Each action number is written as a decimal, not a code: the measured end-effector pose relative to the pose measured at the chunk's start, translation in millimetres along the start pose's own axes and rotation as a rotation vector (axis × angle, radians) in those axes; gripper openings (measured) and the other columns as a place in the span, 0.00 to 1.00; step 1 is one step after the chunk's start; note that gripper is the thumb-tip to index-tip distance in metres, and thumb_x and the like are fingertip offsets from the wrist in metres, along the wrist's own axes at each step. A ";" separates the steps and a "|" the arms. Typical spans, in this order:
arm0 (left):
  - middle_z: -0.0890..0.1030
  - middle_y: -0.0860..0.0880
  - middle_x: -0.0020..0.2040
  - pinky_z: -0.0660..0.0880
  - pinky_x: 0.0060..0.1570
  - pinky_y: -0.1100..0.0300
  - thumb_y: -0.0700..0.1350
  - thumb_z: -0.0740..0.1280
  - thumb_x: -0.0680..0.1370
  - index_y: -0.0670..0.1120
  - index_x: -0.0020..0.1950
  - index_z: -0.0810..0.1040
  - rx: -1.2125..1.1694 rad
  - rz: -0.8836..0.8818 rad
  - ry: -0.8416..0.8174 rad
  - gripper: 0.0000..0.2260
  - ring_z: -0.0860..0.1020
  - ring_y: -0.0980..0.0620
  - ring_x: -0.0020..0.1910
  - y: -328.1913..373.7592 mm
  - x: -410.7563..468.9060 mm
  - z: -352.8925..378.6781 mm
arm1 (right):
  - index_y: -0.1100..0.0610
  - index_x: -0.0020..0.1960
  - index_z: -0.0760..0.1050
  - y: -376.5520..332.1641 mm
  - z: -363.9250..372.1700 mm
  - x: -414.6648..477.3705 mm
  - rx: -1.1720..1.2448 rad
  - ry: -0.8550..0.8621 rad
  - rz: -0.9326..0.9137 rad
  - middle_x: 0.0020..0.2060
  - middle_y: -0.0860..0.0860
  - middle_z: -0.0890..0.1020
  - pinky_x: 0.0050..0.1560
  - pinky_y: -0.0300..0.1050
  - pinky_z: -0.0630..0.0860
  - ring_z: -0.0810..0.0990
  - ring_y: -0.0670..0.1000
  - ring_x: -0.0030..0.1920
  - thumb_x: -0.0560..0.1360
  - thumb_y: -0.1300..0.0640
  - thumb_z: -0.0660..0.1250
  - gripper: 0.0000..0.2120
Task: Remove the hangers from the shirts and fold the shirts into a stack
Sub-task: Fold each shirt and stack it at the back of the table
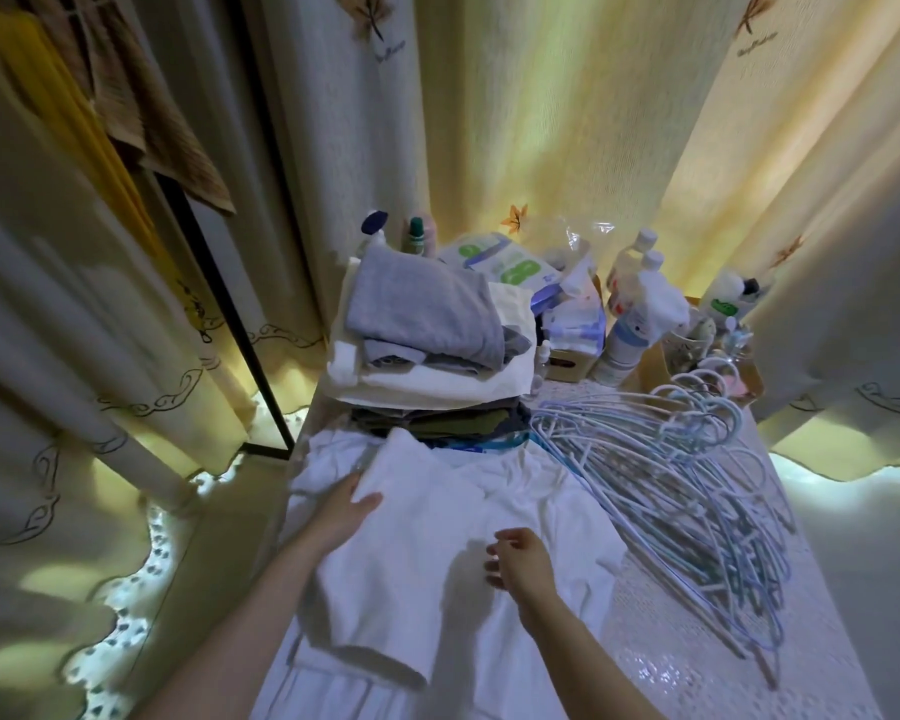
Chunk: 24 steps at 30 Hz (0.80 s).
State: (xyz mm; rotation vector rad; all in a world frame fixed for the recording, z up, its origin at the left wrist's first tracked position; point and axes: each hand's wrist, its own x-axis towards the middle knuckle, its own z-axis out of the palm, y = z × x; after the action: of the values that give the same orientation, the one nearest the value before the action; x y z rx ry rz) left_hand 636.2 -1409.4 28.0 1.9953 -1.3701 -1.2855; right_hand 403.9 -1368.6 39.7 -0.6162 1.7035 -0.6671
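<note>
A white shirt (427,543) lies spread on the table, its left side folded over toward the middle. My left hand (346,506) lies flat on the folded left edge, thumb out. Just right of the shirt's middle, my right hand (518,561) hovers with loosely curled fingers and holds nothing. A stack of folded shirts (432,335), grey on top, white and dark ones below, stands at the far end of the table. A heap of pale blue hangers (661,485) lies to the right of the shirt.
Bottles (632,309), packets and a small box crowd the table's far right end. Curtains hang all around the table. A black frame leg (230,304) stands at the left. A lace-patterned cloth (697,646) covers the table at the right front.
</note>
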 end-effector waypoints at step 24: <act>0.73 0.65 0.64 0.66 0.61 0.74 0.54 0.79 0.65 0.57 0.69 0.67 0.251 0.300 -0.360 0.36 0.69 0.71 0.60 33.2 -27.7 -31.3 | 0.53 0.70 0.70 -103.4 -41.5 -38.3 -0.908 -0.847 -0.650 0.67 0.47 0.73 0.68 0.40 0.67 0.71 0.46 0.66 0.79 0.64 0.59 0.20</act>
State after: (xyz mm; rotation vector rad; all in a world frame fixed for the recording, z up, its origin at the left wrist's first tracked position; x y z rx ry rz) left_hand 643.0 -1404.8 80.7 1.6668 -2.0004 -1.4319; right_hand 377.6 -1409.4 147.0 -1.8337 0.8930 0.0428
